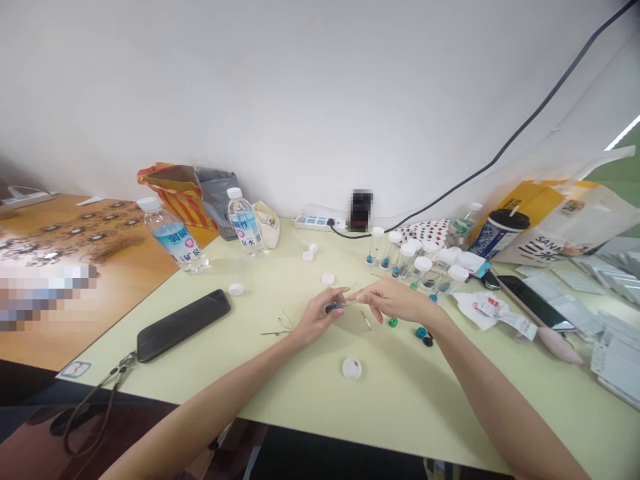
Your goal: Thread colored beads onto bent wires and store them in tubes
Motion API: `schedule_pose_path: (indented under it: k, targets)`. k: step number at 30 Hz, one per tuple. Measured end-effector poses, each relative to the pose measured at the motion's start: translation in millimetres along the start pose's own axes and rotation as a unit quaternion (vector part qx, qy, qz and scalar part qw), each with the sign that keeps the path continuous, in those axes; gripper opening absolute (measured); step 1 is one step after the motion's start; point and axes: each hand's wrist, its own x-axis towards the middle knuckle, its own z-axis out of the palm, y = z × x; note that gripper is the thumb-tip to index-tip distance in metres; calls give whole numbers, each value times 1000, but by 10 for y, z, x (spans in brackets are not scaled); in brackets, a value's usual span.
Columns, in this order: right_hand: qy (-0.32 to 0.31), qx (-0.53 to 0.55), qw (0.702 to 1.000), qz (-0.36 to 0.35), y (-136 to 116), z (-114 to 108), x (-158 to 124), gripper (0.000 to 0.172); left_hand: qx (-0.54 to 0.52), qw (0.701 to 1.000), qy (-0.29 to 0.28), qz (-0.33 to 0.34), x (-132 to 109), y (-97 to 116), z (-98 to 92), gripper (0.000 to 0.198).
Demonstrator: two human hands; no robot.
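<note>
Near the middle of the pale green table (pixel 310 393), my left hand (pixel 319 315) is closed on a small dark blue item (pixel 333 308). My right hand (pixel 393 300) meets it from the right, its fingers pinched on a thin, pale piece too small to make out. Below the hands lies a round white cap (pixel 352 369). A bent metal key (pixel 367 321) rests between the hands and the table's front, and thin metal tools (pixel 277 332) lie left of my left hand. Green (pixel 393 322) and blue (pixel 421 332) small parts sit under my right wrist.
Several white-capped clear tubes (pixel 423 267) stand behind my right forearm. Left are a black phone (pixel 183 325) and two water bottles (pixel 245 223). A power strip (pixel 317 220) lies by the wall. At right are another phone (pixel 536 303), a cup (pixel 500 233) and a bag (pixel 550 220).
</note>
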Motion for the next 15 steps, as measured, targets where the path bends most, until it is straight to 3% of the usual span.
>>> schedule_pose_path:
  k: [5,11,15]
  targets:
    - [-23,16,1000,15,-35,26,9,48,-52,998,-2,-21,22,19,3,40]
    - [130,16,991,29,-47,-76,-33,46,-205,973,51,-90,100,-66,-36,39]
    - [73,-133,980,130,29,-132,-91,25,-236,964,60,-109,114,-116,-28,35]
